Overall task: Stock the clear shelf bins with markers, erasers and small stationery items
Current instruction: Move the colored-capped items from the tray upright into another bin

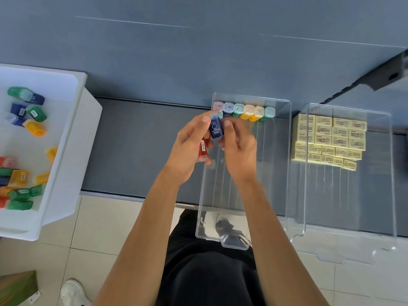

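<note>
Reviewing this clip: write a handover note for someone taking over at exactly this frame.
Left hand: grips the red case in its palm, fingertips on the blue case.
Right hand: pinches the blue case, over the far end of the middle bin.
Row of cases: about six, against the middle bin's far wall.
Right bin: yellow erasers stacked at its far end.
White tub, at left: many loose cases.
Done: first row.
Left: place the two held cases, then probably bring over the tub's cases.
</note>
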